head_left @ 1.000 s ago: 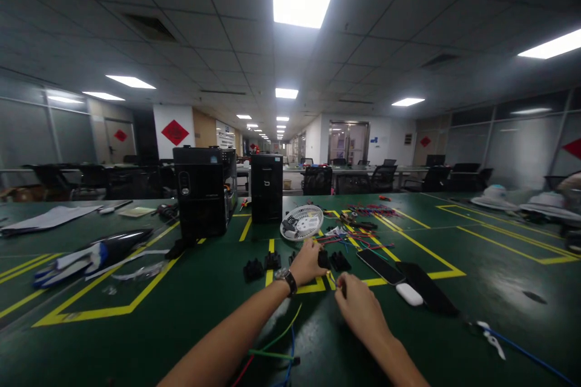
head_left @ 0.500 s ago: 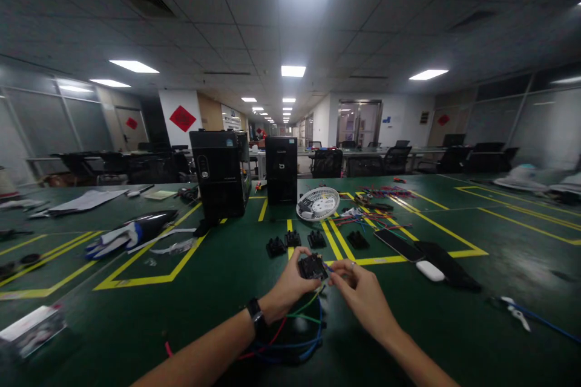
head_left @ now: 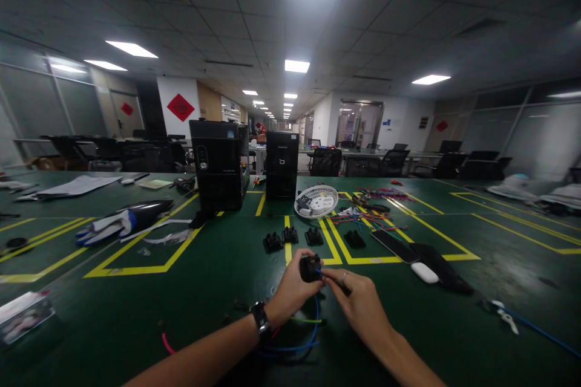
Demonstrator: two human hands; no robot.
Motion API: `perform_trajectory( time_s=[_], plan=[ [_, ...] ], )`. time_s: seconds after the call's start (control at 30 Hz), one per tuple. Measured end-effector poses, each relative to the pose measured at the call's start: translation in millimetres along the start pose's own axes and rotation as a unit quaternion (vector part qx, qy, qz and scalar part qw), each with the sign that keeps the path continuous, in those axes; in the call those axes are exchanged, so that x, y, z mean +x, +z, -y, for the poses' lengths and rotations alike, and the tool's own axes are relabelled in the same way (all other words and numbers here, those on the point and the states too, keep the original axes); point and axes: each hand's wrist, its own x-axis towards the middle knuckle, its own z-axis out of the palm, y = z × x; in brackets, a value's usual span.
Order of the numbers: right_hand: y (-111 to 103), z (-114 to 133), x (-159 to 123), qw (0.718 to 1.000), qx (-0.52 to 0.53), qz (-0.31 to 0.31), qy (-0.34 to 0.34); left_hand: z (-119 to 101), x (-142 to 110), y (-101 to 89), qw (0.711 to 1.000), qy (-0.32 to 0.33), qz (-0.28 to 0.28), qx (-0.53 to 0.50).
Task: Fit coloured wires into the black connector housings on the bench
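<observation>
A small black plastic part (head_left: 310,268) is gripped between the thumb and fingers of my left hand (head_left: 290,287), above the table. My right hand (head_left: 363,303) pinches a blue wire (head_left: 316,311) close to its end, right against the part's near side; whether the end sits inside it is hidden by my fingers. The wire curves down below my hands. A yellow-green wire (head_left: 306,320) and a red wire, partly hidden by my left wrist, are there too. Several similar black parts (head_left: 313,236) stand on the table just beyond my hands.
On the green table (head_left: 204,302), a white oval basket (head_left: 316,201) and two black cases (head_left: 282,166) stand further back. Bundles of coloured wires (head_left: 381,195) lie behind a phone (head_left: 397,246) and a white case (head_left: 425,273) at right. A glove (head_left: 106,227) lies at left.
The black part has been tilted in my left hand, and my right fingers have come closer to it with the blue wire. The view has shifted slightly.
</observation>
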Motion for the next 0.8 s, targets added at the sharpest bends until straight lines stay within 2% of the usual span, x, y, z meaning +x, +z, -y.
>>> perform_trajectory(
  time_s=[0.23,0.37,0.53,0.67,0.8],
  plan=[
    [2,-2,-1,1.0,0.004,0.016,0.0,-5,-4,2.5,0.999,0.016,0.006,0.049],
    [2,0,-2,0.999,-0.002,0.04,-0.018,-10,-10,4.2,0.989,0.057,0.018,0.136],
    [3,4,-4,0.998,-0.029,0.057,-0.014,-1,-12,1.7,0.968,0.095,0.002,0.232],
    [4,7,-5,0.998,-0.046,0.036,0.009,5,-12,0.9,0.965,0.105,0.0,0.241],
    [4,10,-4,0.998,-0.052,0.036,0.009,7,-11,1.2,0.97,0.082,-0.008,0.228]
  ],
)
